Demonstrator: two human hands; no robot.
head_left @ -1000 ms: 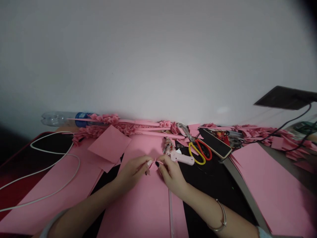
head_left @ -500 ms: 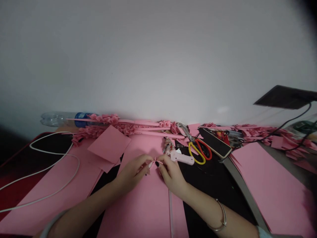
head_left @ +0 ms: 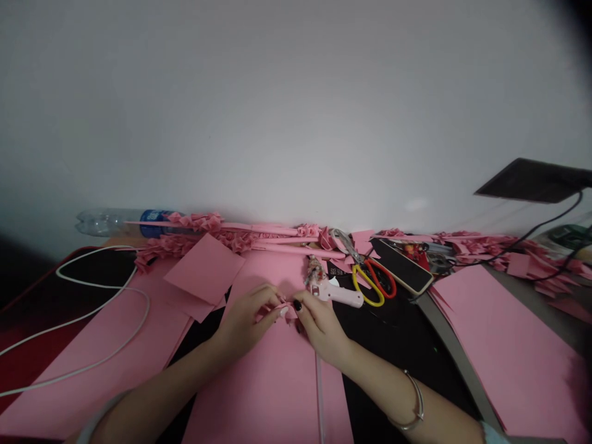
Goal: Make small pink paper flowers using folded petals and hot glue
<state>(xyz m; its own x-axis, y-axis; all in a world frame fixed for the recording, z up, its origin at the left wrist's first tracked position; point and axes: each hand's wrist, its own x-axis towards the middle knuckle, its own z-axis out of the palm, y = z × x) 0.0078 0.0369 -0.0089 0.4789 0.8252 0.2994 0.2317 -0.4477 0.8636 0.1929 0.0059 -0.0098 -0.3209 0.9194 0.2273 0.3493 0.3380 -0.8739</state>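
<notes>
Between my two hands is a small folded piece of pink paper [head_left: 287, 311], partly covered by the fingers. My left hand [head_left: 253, 316] pinches its left side between thumb and fingers. From the right, my right hand [head_left: 320, 322] grips the same piece, its dark thumbnail showing on top. Both hands are above a large pink paper sheet [head_left: 259, 388] that lies lengthwise in front of me. Just beyond my right hand lies a pale pink glue gun [head_left: 345, 295]. A thin whitish stick [head_left: 319, 394] runs along the sheet below that hand.
Scissors [head_left: 370, 285] with red and yellow handles and a phone [head_left: 403, 266] lie right of centre. Crumpled pink paper flowers [head_left: 203, 222] line the wall beside a plastic bottle [head_left: 111, 222]. Pink sheets [head_left: 509, 351] are stacked at right; a white cable [head_left: 106, 287] loops at left.
The paper piece has been turned between my fingers and now shows more of its folded surface. My fingers have shifted slightly; the surroundings stay the same.
</notes>
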